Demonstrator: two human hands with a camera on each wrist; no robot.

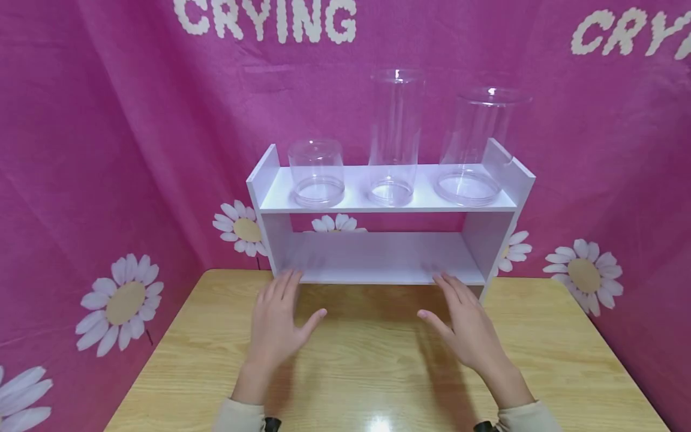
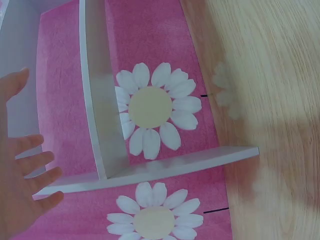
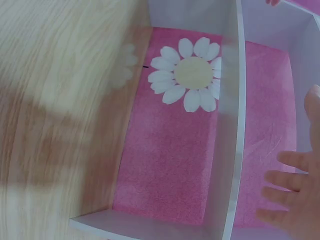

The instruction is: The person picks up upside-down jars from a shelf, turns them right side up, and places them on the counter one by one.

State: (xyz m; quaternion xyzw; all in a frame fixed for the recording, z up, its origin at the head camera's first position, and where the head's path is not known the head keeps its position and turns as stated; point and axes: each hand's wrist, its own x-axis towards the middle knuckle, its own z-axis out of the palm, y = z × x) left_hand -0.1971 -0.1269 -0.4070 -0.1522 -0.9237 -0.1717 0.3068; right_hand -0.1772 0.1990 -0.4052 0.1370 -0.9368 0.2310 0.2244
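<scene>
A white two-tier shelf stands at the back of the wooden table. On its top board are three clear cylinders: a short one at left, a tall narrow one in the middle, a wide one at right. My left hand is held before the shelf's left part, fingers extended and thumb apart. Opposite it, my right hand is spread before the right part. Neither hand holds anything. Both wrist views show extended fingers near the shelf boards: the left hand and the right hand.
The wooden table spreads out beneath the hands. A pink cloth with white daisies and lettering hangs behind and at both sides. The shelf's upright side panels rise above its top board.
</scene>
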